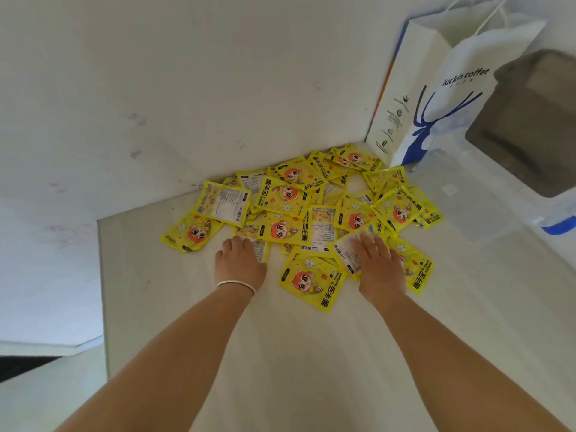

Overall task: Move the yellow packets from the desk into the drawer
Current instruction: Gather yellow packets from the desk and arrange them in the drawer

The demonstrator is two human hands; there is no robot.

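Now we rest both hands on the packets (299, 219) heaped left of the bag (436, 98): left hand (239, 260) curled at the pile's edge, right hand (378, 263) flat, fingers straight.

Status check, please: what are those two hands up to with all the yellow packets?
Left hand and right hand both flat on the near edge of the yellow packets. Whole pile on the desk. Drawer not in view.
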